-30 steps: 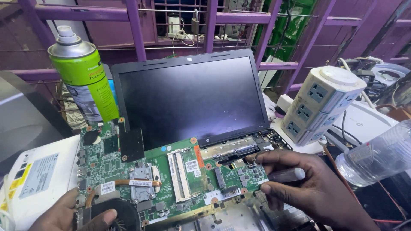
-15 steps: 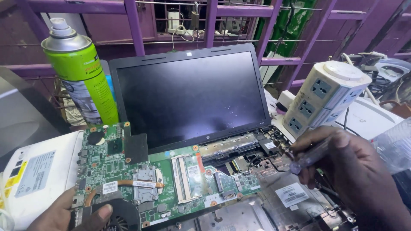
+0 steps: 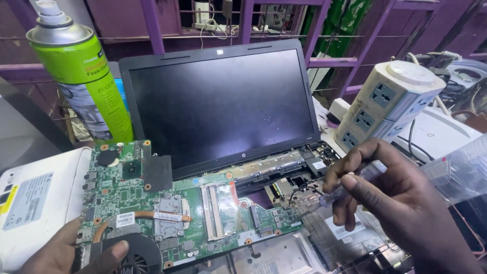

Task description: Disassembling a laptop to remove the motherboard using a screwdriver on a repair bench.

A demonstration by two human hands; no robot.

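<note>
A green laptop motherboard (image 3: 172, 213) lies tilted across the opened laptop base (image 3: 314, 243), its left part overhanging a white box (image 3: 35, 208) and its right end near the hinge area below the dark screen (image 3: 223, 101). A black cooling fan (image 3: 137, 256) sits at the board's lower left corner, joined to a copper heat pipe (image 3: 142, 215). The left hand (image 3: 71, 251) grips that corner, thumb laid on the fan housing and fingers curled under the board's edge. The right hand (image 3: 401, 203) is closed in a pinch around a clear-handled screwdriver (image 3: 350, 185), whose thin tip points down toward the exposed base just right of the board; whether the tip touches anything cannot be told. Behind the board, at upper left, stands a green aerosol can (image 3: 81, 71) with a white nozzle, upright and capped only by its spray head. At right rests a cream tower power strip (image 3: 385, 106), leaning, with a white device (image 3: 441, 134) behind it. A transparent plastic container (image 3: 461, 165) sits at the far right edge; its contents cannot be made out.
</note>
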